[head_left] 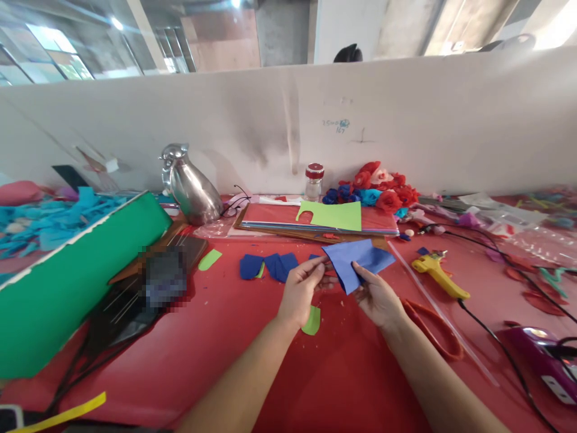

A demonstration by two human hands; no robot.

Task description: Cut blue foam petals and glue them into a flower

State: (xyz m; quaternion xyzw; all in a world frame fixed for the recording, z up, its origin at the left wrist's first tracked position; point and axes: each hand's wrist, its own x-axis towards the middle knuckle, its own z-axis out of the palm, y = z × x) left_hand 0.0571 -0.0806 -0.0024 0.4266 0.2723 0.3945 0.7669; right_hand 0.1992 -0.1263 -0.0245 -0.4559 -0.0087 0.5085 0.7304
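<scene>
A folded piece of blue paper (356,260) is held up between my hands above the red table. My right hand (378,297) pinches its lower edge, thumb on top. At the paper's left edge, my left hand (303,288) has thumb and fingers closed together on it. Several dark blue paper pieces (280,266) lie just beyond my left hand. A green paper petal shape (311,320) rests on the table below my left hand, and another green piece (210,260) lies farther left. Scissors with orange-red handles (439,334) sit beside my right wrist, partly hidden.
Behind the hands, a stack of coloured paper (270,218) carries a cut green sheet (338,215). Paper flowers (383,189), a lidded jar (314,183) and a metal jug (192,186) stand behind. A yellow glue gun (442,275) and power strip (543,361) are right; a green box (85,282) is left.
</scene>
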